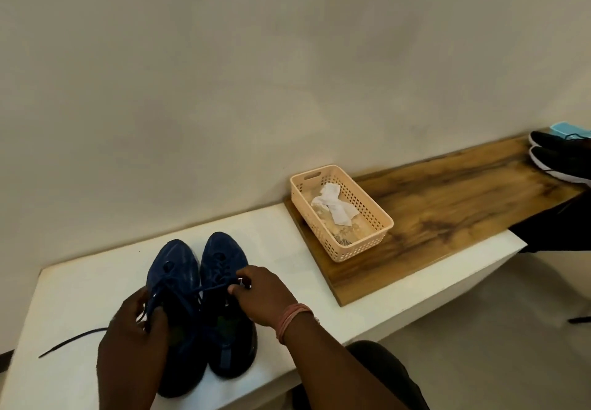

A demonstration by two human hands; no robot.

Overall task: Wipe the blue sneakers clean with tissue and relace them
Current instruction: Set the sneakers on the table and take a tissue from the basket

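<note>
Both hands, left [136, 329] and right [262, 294], pinch the lace [179, 294] above the blue sneakers [198, 297]; recommend drawing even tension before threading on.

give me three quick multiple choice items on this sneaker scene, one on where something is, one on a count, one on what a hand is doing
1. Where does the crumpled tissue lie?
A. on the blue sneakers
B. in the peach basket
C. on the floor

2. How many blue sneakers stand on the white ledge?
A. one
B. two
C. three

3. What is the right hand doing?
A. pinching a blue lace
B. lying flat on the ledge
C. holding the tissue

Key: 1 B, the white tissue sits inside the perforated basket on the wooden board. 2 B, a pair stands side by side, toes toward the wall. 3 A, its fingertips pinch the lace over the right-hand sneaker, while the left hand grips the other lace end.
</note>
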